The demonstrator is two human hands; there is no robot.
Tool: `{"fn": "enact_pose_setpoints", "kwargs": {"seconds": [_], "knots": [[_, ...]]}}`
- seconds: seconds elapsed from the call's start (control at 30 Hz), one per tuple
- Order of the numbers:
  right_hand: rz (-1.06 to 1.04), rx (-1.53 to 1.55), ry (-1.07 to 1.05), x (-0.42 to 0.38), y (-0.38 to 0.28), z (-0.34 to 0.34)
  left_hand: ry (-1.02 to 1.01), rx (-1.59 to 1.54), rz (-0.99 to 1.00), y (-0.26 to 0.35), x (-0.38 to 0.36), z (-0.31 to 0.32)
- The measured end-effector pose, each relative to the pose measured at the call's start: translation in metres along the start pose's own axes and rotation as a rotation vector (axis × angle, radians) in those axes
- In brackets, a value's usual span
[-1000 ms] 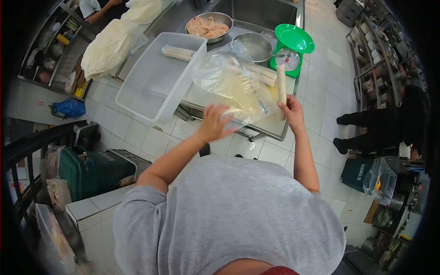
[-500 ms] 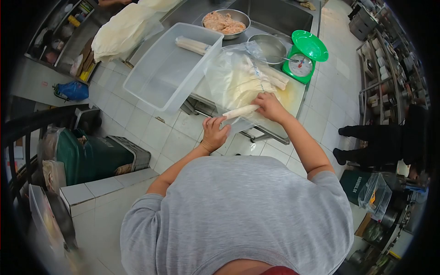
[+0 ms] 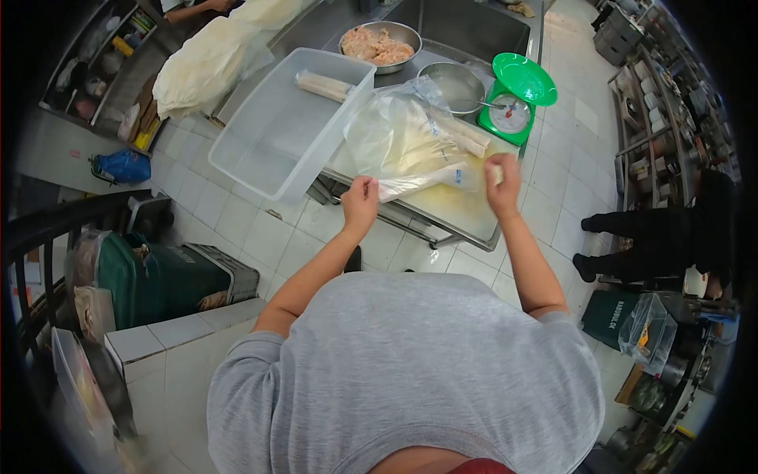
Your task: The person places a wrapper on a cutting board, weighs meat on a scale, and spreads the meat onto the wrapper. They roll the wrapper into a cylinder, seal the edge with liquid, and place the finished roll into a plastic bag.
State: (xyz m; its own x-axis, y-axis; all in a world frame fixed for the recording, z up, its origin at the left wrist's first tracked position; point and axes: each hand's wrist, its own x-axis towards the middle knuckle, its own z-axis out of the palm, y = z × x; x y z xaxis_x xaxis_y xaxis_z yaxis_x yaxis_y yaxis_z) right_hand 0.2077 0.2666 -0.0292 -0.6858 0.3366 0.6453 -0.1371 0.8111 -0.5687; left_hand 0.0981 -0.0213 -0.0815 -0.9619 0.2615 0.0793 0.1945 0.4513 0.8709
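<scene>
Closed fingers of my left hand pinch the near-left end of a clear plastic bag with blue print. The bag stretches over the tray's front edge, and a pale roll seems to be inside. My right hand is a fist just past the bag's right end, with a small pale bit showing at its fingers that I cannot make out. Behind them a larger plastic sheet covers thin pale wrappers. Pale rolls lie beside these on the metal tray.
A clear plastic tub at left holds wrapped rolls. Behind stand a bowl of minced filling, a metal bowl with a spoon and a green scale. Another person's dark-clothed legs are at right.
My hands have moved apart, the right one outward to the right and the left one slightly left. The pale roll between them now appears covered by plastic stretched from my left hand.
</scene>
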Motion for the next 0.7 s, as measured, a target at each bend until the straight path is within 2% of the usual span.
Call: {"fn": "enact_pose_setpoints", "kwargs": {"seconds": [0.03,0.13,0.23,0.33,0.37,0.47,0.57,0.67,0.7], "knots": [[-0.104,0.04,-0.09,-0.009,-0.013,0.005,0.022,-0.046,-0.086,-0.002,0.007,0.004],[-0.317,-0.017,-0.444,-0.022,-0.041,0.029,0.065,0.058,-0.016,-0.006,0.018,0.006],[-0.329,-0.259,-0.352,-0.019,-0.035,0.047,0.053,0.119,-0.047,-0.009,0.023,0.006],[-0.204,-0.476,-0.155,-0.003,-0.03,0.049,0.048,0.102,-0.084,-0.016,0.025,0.007],[-0.226,-0.444,-0.105,0.0,-0.029,0.045,0.049,0.091,-0.084,-0.017,0.025,0.007],[-0.224,-0.116,-0.472,-0.012,-0.014,0.046,0.086,0.1,-0.053,-0.013,0.025,0.005],[-0.277,-0.139,-0.479,-0.012,-0.019,0.06,0.145,0.153,-0.012,-0.01,0.024,0.002],[-0.365,-0.366,-0.198,0.001,-0.033,0.06,0.138,0.15,-0.049,-0.011,0.027,-0.001],[-0.347,-0.351,-0.123,0.003,-0.036,0.057,0.144,0.165,-0.053,-0.012,0.028,-0.001]]}}
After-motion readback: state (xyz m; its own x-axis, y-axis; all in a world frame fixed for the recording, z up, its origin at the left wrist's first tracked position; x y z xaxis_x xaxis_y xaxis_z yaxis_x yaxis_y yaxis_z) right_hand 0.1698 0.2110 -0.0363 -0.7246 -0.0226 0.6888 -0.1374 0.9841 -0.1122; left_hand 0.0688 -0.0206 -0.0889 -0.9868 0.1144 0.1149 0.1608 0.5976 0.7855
